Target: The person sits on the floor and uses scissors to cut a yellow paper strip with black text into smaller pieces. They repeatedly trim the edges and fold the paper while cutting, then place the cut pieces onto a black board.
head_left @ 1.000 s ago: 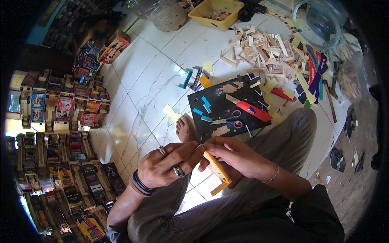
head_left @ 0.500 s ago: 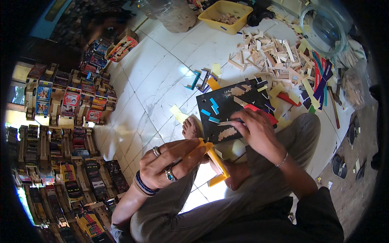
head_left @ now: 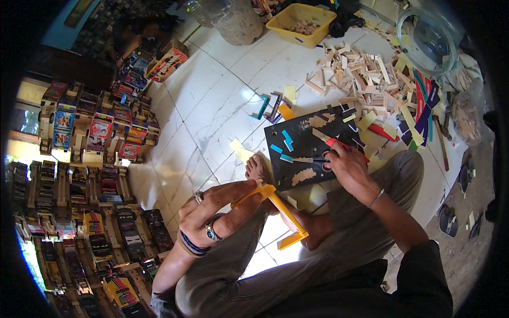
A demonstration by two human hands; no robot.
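Note:
My left hand [head_left: 214, 217] is closed around one end of a yellow wooden frame piece [head_left: 286, 212], its fingers pinching near the corner. The frame slopes down and away to the right, above my crossed legs. At the black board [head_left: 291, 127], my right hand [head_left: 350, 169] has its fingers curled at the handles of a pair of scissors [head_left: 325, 159]. The blades lie along the board, pointing left. Under and beside that hand runs a red strip [head_left: 360, 153], partly covered. Small blue strips [head_left: 288, 140] lie on the board left of the scissors.
A heap of small wooden pieces [head_left: 366, 79] spreads beyond the board, with a yellow basin [head_left: 299, 26] behind it. Stacked toy trucks [head_left: 101, 130] line the left side. A hammer [head_left: 441, 143] lies at the right. My bare foot [head_left: 255, 168] rests left of the board.
My right hand has drawn back slightly to the right, uncovering more of the scissors' handles. My left hand still holds the yellow frame piece. The whole view has shifted a little.

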